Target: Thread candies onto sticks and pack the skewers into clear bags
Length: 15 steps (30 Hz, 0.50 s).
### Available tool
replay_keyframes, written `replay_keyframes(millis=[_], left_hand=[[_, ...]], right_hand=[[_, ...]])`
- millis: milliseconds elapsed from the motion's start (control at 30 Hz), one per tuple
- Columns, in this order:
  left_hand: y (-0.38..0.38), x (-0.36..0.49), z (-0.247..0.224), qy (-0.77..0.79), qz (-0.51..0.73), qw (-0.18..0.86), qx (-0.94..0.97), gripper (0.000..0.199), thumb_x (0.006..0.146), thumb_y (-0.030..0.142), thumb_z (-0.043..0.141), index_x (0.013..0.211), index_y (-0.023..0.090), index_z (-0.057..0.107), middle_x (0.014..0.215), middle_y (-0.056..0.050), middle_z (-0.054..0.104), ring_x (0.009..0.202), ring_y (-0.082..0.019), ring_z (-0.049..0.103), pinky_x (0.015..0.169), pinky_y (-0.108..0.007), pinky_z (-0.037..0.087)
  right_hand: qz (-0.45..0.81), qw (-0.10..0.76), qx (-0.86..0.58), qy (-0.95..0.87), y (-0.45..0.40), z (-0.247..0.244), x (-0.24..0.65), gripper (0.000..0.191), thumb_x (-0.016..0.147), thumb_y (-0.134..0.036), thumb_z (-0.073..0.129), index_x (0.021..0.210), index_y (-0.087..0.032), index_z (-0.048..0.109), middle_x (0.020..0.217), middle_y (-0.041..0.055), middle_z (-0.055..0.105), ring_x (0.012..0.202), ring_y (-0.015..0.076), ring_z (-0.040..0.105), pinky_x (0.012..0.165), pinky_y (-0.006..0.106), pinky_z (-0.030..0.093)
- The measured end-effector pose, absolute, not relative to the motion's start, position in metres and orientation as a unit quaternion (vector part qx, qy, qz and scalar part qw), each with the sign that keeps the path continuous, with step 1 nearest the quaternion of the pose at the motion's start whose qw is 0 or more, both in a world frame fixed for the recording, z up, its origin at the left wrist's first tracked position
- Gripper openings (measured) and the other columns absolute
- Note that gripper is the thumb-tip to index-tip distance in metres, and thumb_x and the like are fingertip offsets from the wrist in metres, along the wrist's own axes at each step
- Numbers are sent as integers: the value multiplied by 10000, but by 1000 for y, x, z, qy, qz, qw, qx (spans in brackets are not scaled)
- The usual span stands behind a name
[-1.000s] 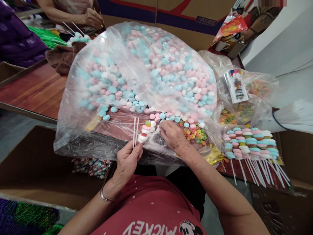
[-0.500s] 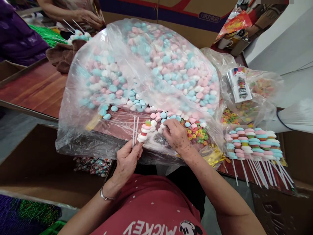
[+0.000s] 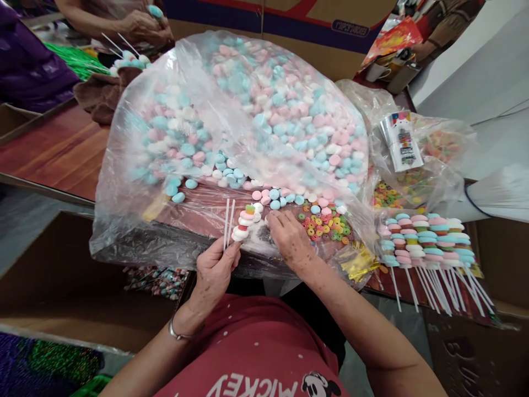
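Observation:
My left hand is closed around white sticks. Two of the sticks are bare, and beside them a candy skewer carries white marshmallows, red and orange gummy rings and a green piece at its tip. My right hand is pinched just right of the skewer, a bit of white marshmallow showing at the fingertips. More white marshmallows lie between the skewer and that hand. Close to its knuckles is a pile of colourful gummy rings, with pink and blue marshmallows behind.
A large clear plastic bag full of pastel marshmallows covers the table's middle. Finished skewers lie in a row at the right, near a stack of printed wrappers. An open cardboard box stands lower left. Another person's hands work at upper left.
My right hand has moved slightly left, closer to the skewer, its fingers drawn together. My left hand stays still. The other person's hand now holds up a blue marshmallow.

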<state>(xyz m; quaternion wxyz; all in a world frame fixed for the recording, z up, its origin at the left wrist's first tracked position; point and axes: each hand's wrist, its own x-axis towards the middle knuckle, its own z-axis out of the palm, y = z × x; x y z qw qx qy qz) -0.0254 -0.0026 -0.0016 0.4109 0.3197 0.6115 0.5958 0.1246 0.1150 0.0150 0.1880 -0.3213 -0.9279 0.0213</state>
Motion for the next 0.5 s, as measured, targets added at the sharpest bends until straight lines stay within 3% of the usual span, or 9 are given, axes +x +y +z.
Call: replay_keyframes(millis=[133, 267, 333, 500], left_hand=[[-2, -24, 8, 628, 558, 404, 362, 277, 878, 392, 609, 707, 175, 624, 524, 43, 421, 485, -98, 342, 468, -230, 294], [-1, -23, 11, 634, 506, 404, 422, 318, 875, 385, 578, 630, 182, 563, 528, 40, 436, 504, -101, 376, 494, -226, 313], [-1, -22, 11, 632, 482, 413, 444, 308, 879, 379, 553, 640, 185, 562, 524, 46, 431, 502, -101, 378, 494, -222, 311], [3, -18, 16, 638, 442, 406, 482, 332, 869, 378, 500, 596, 190, 514, 499, 45, 422, 488, -104, 377, 486, -220, 304]], right_hand=[[99, 236, -373, -892, 118, 14, 125, 226, 856, -50, 461, 886, -183, 641, 883, 97, 664, 856, 241, 566, 813, 368, 495], [394, 381, -453, -703, 127, 25, 130, 92, 788, -188, 583, 869, -214, 617, 793, 8, 665, 741, 167, 598, 690, 297, 509], [546, 422, -456, -562, 129, 33, 133, 141, 726, -260, 667, 848, -212, 616, 736, -25, 660, 651, 131, 588, 611, 260, 495], [687, 431, -426, -401, 125, 46, 137, 232, 574, -249, 777, 749, -180, 641, 687, -27, 673, 607, 99, 595, 569, 222, 499]])
